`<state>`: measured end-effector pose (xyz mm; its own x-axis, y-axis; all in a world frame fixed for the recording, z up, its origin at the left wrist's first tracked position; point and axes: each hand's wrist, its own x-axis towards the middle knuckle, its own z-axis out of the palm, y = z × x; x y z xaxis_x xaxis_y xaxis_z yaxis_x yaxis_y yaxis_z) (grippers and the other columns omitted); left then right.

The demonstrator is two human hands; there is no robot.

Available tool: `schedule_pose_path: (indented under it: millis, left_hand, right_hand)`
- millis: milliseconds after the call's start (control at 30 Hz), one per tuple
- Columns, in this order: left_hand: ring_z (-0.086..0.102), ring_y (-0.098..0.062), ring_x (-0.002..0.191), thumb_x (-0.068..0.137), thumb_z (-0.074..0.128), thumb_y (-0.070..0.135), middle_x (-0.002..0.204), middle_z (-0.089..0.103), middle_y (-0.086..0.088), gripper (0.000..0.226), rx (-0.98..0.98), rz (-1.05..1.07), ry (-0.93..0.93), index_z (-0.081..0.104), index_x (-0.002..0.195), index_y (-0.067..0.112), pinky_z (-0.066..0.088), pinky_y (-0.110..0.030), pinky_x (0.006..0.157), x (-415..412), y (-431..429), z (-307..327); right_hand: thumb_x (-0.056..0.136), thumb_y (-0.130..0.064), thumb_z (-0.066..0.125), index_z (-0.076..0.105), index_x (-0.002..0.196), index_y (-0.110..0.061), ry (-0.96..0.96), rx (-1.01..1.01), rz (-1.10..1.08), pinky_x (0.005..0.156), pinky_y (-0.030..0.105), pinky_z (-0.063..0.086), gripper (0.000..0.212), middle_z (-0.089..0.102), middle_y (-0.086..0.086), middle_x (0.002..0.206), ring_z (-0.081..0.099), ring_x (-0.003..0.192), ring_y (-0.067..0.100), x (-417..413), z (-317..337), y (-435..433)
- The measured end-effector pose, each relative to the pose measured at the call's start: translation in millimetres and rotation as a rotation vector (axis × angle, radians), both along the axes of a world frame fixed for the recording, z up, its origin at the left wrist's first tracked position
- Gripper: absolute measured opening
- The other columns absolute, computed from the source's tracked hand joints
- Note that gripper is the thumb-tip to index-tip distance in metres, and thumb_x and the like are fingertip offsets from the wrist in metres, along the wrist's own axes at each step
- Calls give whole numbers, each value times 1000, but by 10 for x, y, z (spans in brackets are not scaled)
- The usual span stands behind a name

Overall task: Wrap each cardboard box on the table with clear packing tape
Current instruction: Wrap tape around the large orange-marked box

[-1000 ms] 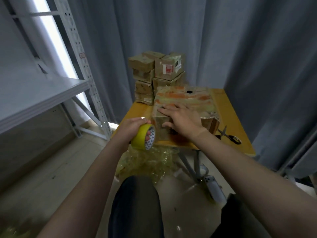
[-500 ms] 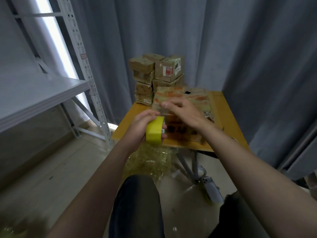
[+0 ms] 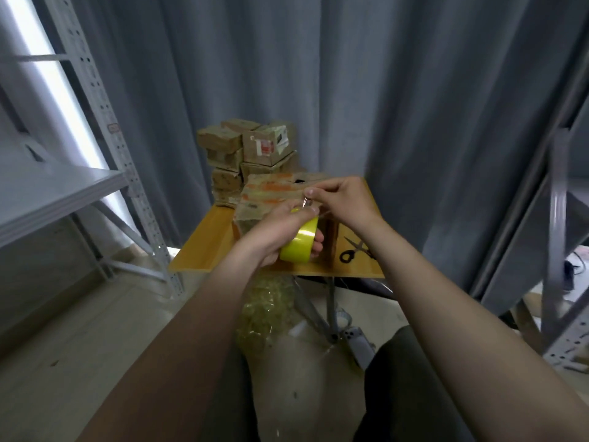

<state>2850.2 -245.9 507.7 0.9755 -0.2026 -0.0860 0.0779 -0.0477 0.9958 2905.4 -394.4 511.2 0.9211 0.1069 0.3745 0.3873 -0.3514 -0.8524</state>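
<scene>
— Head view: where does our cardboard box [image 3: 267, 193] lie?
— On the desk [image 3: 207, 244], straight beyond both hands, its long side running away from us.
— And the hands?
— Our left hand [image 3: 274, 231], curled round the yellow tape roll [image 3: 301, 240], sits nearest the box's front face. Our right hand [image 3: 345, 202] pinches the tape end [image 3: 305, 202] just above the roll.

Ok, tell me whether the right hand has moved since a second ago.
Yes. The right hand has lifted off the big box top, where it lay flat, and now pinches tape just above the roll in the left hand.
</scene>
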Motion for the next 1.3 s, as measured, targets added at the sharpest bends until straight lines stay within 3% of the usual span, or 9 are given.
schedule_pose_path:
  millis: [200,367,433,533,700,867,933,1000,1300]
  left_hand:
    - [74,-36,70,105,55,24,76,72,-18,27,25,-213,161,47,128,14,63,-41,59,-189,55,-26]
    - [73,-32,65,107,51,33,73,69,-17,34,-13,-152,287,47,127,5,64,-44,61,-46,-21,-42]
    - [73,-32,70,107,49,40,78,72,-19,38,24,-185,357,50,119,4,63,-47,72,87,-38,17]
    - [75,-28,75,107,47,42,86,76,-20,33,90,-167,363,54,113,10,60,-45,81,299,-20,93]
    - [75,-22,69,104,52,39,89,76,-20,51,-4,-136,390,58,126,-6,61,-40,80,743,191,275]
    - [77,-28,84,102,55,26,108,74,-26,39,-116,-180,435,55,131,-1,57,-45,93,1176,298,440]
    - [77,-28,88,102,53,25,114,72,-26,39,-177,-160,443,58,131,-2,56,-44,95,1403,347,430]
    - [75,-30,92,103,50,26,121,70,-27,41,-216,-144,460,60,131,-3,52,-45,100,1590,356,402]
    - [69,-40,107,108,44,31,124,67,-30,43,-319,-88,496,63,122,-5,49,-49,105,2063,396,200]
  right_hand:
    - [95,-25,75,81,104,-9,81,281,-72,61,33,62,19,79,3,91,69,58,14,100,324,-212]
    - [96,-29,74,80,98,-16,98,149,-31,71,38,62,14,80,-1,98,74,68,23,461,484,-197]
    - [97,-31,73,79,95,-21,115,105,-32,71,38,61,12,80,-5,97,75,67,21,687,482,-124]
    - [97,-32,72,78,92,-23,164,88,-38,65,35,59,12,80,-6,97,75,67,22,1040,451,-25]
    - [95,-37,74,79,89,-24,208,28,-68,65,31,54,15,80,-7,98,74,75,22,1680,399,-1]
    - [94,-30,76,80,101,-12,221,-98,-18,46,5,40,20,74,-3,90,61,70,2,2298,317,62]
    - [90,-26,80,81,104,-7,252,-112,4,68,7,51,24,78,3,98,65,78,3,2565,184,55]
    - [87,-23,84,80,106,-4,286,-132,10,98,23,53,27,78,8,108,68,96,9,2778,43,51]
    - [83,-25,87,83,97,-12,362,-177,51,101,31,53,20,79,5,103,72,100,14,3364,-388,189]
